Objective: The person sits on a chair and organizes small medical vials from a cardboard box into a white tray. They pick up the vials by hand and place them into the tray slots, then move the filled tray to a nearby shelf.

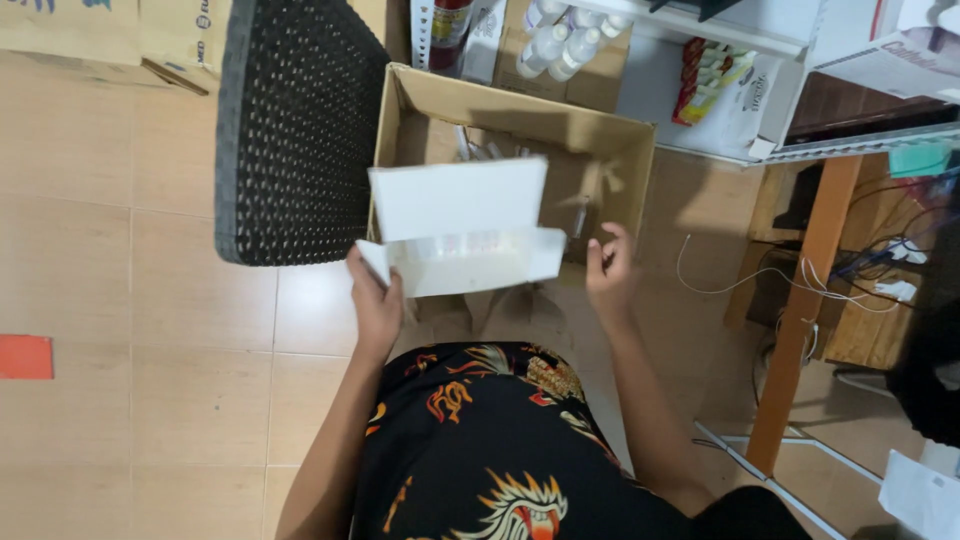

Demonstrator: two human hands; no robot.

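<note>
While I look down from the head camera, my left hand (376, 300) sits just left of the frame's centre, gripping the lower left corner of a small white carton (460, 228) whose lid flap stands open and upright. That carton hangs in the middle of the frame, over the near edge of a brown cardboard box (620, 150) that lies open on the tiled floor (130, 280). My right hand (608, 268) is right of centre, just beside the carton's right end but not touching it; its fingers are loosely curled and spread, holding nothing that I can make out. Inside the brown box, toward the upper middle of the frame, I see a few thin clear items, too small to identify. A black perforated chair seat (295, 130) fills the upper left beside the box. White plastic bottles (560, 40) lie at the top centre, and a wooden table leg (800, 310) with loose white cables (760, 280) stands at the right. An orange square (25, 357) marks the floor at the far left edge.
</note>
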